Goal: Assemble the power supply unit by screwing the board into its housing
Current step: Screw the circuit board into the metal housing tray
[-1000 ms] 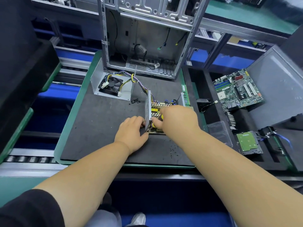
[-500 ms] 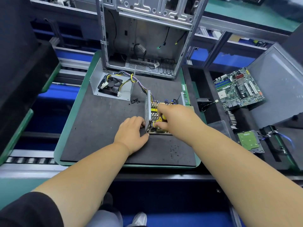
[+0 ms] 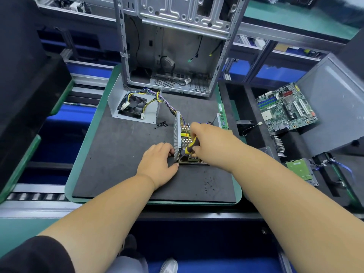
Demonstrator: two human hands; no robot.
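Observation:
The power supply housing (image 3: pixel 177 131), an open metal shell with a perforated upright wall, sits mid-mat with its board (image 3: pixel 186 134) inside, showing heatsinks and yellow parts. My left hand (image 3: pixel 157 162) grips the near-left corner of the housing, fingers curled against the perforated wall. My right hand (image 3: pixel 210 142) holds a screwdriver (image 3: pixel 192 145) with a yellow and black handle, its tip pointing down into the near-left corner of the board. A bundle of coloured wires (image 3: pixel 167 103) runs from the housing to the back left.
The housing's cover with a black fan (image 3: pixel 132 104) lies at the back left of the dark mat (image 3: pixel 122 154). Loose black screws (image 3: pixel 162 125) sit beside it, more (image 3: pixel 208 184) near the front. An open computer case (image 3: pixel 175 56) stands behind. A motherboard (image 3: pixel 285 109) and drive (image 3: pixel 300 170) lie right.
My right hand has pulled back slightly, so the screwdriver handle and more of the board now show. The left hand keeps its grip on the housing corner.

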